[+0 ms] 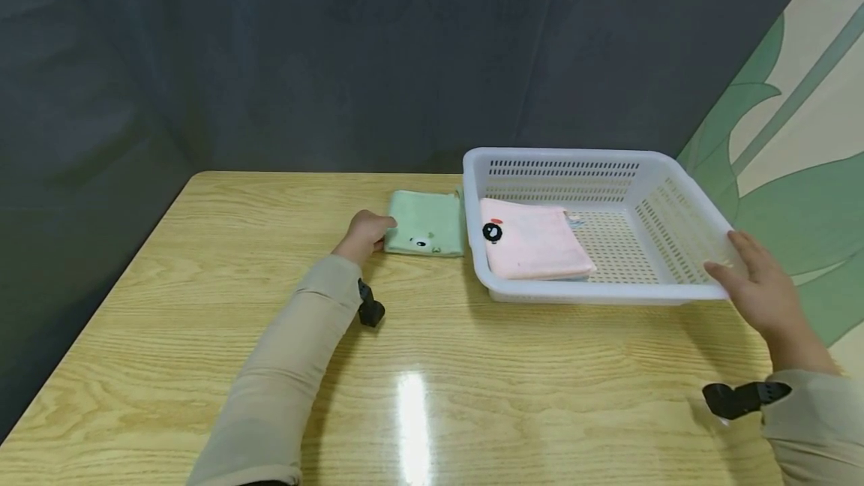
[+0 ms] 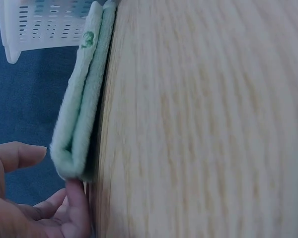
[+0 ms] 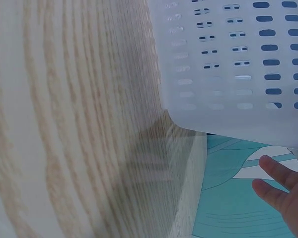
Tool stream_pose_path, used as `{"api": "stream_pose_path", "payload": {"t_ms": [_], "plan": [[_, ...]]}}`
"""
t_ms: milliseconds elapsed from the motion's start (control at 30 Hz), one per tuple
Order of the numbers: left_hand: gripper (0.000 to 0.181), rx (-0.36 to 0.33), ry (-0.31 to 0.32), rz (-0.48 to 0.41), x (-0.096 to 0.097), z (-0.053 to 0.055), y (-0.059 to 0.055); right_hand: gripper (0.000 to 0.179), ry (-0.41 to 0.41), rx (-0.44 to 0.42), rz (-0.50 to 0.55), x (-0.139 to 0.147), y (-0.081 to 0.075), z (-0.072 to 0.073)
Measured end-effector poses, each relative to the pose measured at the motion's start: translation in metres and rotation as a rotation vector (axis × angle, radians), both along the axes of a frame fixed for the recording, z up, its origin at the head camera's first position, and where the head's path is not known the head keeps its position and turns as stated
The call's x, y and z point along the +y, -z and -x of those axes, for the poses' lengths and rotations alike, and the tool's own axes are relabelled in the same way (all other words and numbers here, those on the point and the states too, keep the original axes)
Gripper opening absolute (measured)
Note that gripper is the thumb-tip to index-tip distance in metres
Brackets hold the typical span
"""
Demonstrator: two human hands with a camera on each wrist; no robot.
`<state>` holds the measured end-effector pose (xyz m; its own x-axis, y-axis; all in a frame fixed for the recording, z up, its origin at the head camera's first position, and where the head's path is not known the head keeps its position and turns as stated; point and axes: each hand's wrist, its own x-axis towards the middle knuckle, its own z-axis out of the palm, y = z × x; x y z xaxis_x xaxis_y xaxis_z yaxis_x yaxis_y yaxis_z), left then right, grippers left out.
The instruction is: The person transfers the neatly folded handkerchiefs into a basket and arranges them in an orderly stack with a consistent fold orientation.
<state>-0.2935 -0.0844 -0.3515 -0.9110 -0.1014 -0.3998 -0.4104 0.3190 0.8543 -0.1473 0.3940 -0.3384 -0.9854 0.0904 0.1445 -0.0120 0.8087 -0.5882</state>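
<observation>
A folded light green towel (image 1: 425, 220) with a small embroidered face lies on the table, against the left side of a white plastic basket (image 1: 594, 292). At the towel's left edge is my left hand (image 1: 367, 233). In the left wrist view, one fingertip (image 2: 77, 193) touches the folded end from below, while the thumb (image 2: 27, 153) stands slightly apart from it. My right hand (image 1: 763, 283) holds the basket's right rim near the front corner, thumb inside and fingers outside. Inside the basket, at its left, lies a folded pink towel (image 1: 536, 242) with a black embroidered eye.
The wooden table (image 1: 526, 381) extends in front of the basket and to the left. A dark curtain (image 1: 371, 58) hangs behind it, and a wall with painted green leaves (image 1: 803, 201) rises at the right.
</observation>
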Motion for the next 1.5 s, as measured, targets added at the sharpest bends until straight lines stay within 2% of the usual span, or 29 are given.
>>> {"api": "stream_pose_path", "payload": {"t_ms": [233,467,667,833,1067,1233,1500], "plan": [[0.011,-0.023,-0.042,-0.082,0.0025,0.0011,0.0006,0.061,-0.002,0.005,-0.001,-0.0014,-0.0004,-0.001],[0.01,-0.003,-0.044,-0.097,0.0063,0.0032,0.0014,0.061,-0.001,0.015,0.001,0.0001,-0.0005,-0.0016],[0.021,-0.039,-0.058,-0.127,0.0085,0.004,0.0009,0.061,-0.003,0.007,-0.003,-0.0001,-0.0011,-0.0011],[0.038,-0.061,-0.042,-0.19,0.0082,0.0025,-0.0002,0.061,0.001,0.007,-0.009,-0.0011,-0.0017,-0.0012],[0.038,-0.057,0.016,-0.257,0.0083,-0.0003,0.0005,0.062,0.005,0.001,0.0,-0.001,-0.0018,-0.0017],[0.046,-0.045,0.055,-0.323,0.0076,-0.0021,-0.0004,0.062,0.001,-0.005,-0.009,-0.0011,-0.0017,-0.0018],[0.047,0.011,0.02,-0.464,0.0063,-0.004,-0.0042,0.062,-0.003,0.0,0.0,-0.0009,-0.0028,-0.0014]]}}
